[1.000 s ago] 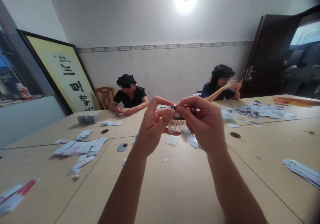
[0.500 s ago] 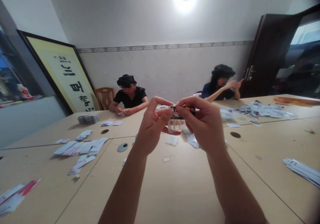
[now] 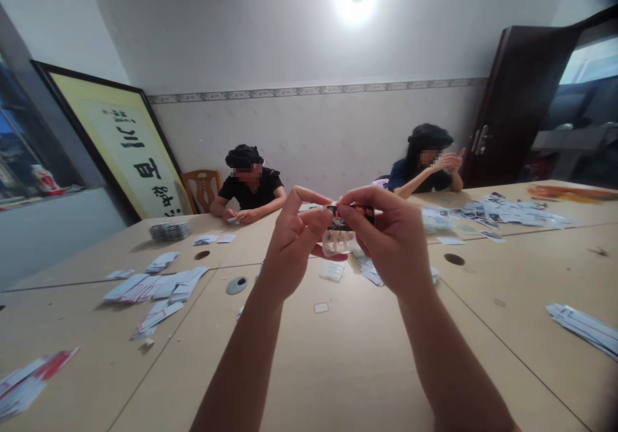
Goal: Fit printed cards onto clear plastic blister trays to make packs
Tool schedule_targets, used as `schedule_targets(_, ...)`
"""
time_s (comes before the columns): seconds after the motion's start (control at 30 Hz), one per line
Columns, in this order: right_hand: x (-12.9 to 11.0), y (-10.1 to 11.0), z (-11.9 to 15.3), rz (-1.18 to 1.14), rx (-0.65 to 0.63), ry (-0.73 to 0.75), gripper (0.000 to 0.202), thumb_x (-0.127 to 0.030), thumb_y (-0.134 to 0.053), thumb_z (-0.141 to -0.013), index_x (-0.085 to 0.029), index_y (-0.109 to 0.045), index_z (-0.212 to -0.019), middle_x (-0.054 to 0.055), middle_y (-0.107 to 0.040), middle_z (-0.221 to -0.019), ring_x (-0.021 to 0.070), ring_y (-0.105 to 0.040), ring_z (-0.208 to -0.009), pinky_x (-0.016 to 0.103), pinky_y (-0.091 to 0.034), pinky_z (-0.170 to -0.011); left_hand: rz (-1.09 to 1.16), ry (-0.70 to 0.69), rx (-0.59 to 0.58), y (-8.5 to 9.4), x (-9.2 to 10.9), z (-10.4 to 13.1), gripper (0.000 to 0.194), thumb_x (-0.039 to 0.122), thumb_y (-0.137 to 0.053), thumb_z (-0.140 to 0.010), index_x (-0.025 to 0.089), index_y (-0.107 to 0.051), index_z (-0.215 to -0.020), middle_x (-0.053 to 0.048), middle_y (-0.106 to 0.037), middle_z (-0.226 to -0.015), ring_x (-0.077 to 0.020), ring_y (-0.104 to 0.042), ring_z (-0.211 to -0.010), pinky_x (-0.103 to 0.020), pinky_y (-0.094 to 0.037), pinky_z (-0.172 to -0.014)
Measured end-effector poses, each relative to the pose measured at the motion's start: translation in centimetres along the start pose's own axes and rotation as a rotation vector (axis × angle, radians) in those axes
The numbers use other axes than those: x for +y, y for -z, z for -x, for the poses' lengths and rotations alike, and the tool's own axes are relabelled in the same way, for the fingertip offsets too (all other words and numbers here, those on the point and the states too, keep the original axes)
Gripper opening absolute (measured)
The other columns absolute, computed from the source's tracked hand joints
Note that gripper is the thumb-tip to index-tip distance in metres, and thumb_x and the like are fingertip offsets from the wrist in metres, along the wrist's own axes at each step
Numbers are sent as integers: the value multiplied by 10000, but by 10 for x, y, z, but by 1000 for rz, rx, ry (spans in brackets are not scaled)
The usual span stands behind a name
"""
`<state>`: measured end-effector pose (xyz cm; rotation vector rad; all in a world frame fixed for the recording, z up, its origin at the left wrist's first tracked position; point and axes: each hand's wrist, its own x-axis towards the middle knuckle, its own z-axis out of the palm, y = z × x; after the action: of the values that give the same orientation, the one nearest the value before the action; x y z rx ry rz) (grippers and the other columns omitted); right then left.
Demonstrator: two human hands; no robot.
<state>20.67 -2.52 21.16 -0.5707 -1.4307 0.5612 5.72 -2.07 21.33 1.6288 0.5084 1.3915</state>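
Held up over the table between both hands is a small black card (image 3: pixel 335 225) with red and white print. Directly below it hangs a clear plastic tray (image 3: pixel 339 243) with moulded hollows; whether the two are joined I cannot tell. My left hand (image 3: pixel 295 245) pinches the card's left end, its fingers curled behind and under the tray. On the other end my right hand (image 3: pixel 396 235) presses its thumb across the card's front, the index finger bent over the top edge. Another clear tray (image 3: pixel 332 271) lies on the table beneath, near a red-edged label (image 3: pixel 321 308).
White card packs (image 3: pixel 157 285) lie on the left of the table (image 3: pixel 328 367), with a stacked bundle (image 3: pixel 170 230) behind. Loose cards (image 3: pixel 512 213) cover the far right. Two people (image 3: pixel 248 187) sit opposite. Round holes (image 3: pixel 454 260) pierce the tabletop.
My hands keep the same grip and have shifted very slightly left with the card and tray. Across the table, the right-hand person's fingers have moved a little.
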Motion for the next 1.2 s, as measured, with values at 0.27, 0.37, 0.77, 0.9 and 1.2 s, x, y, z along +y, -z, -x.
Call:
schedule_targets(0.27,-1,0,0,12,2,2,52,-211,-697,-858,-190,-699,-810,-63,-545,-589,18,-342,-401,192,-235,-372,-15,-13,-4,2,-2,0,228,401,-677,-926,244,-537,-1013,55,-614,-731,-80,-627,-541,-236,-645,-591)
schedule_targets(0.37,0,0,1,12,0,7,53,-212,-697,-858,-190,-699,-810,-64,-543,-590,18,-346,-400,192,-239,-372,-9,-18,-4,2,-3,0,227,390,-682,-926,238,-539,-1016,55,-612,-740,-74,-633,-552,-223,-643,-595)
schedule_targets(0.77,-1,0,0,35,7,17,54,-216,-694,-859,-200,-700,-808,-68,-516,-563,27,-340,-401,199,-237,-377,-35,-22,6,2,-4,0,240,397,-672,-930,234,-520,-1021,41,-638,-776,-98,-666,-569,-234,-635,-555)
schedule_targets(0.9,-1,-1,0,30,8,10,53,-215,-698,-855,-198,-697,-805,-68,-501,-546,31,-333,-402,202,-233,-379,-46,-25,21,0,-3,0,246,406,-673,-926,237,-517,-1016,54,-618,-753,-82,-641,-545,-218,-629,-550)
schedule_targets(1.2,3,-2,0,15,1,17,56,-234,-709,-857,-198,-700,-815,-66,-524,-564,33,-370,-413,202,-258,-384,-104,-48,102,-7,-1,0,299,432,-688,-909,225,-482,-971,8,-682,-867,-152,-736,-717,-176,-591,-489)
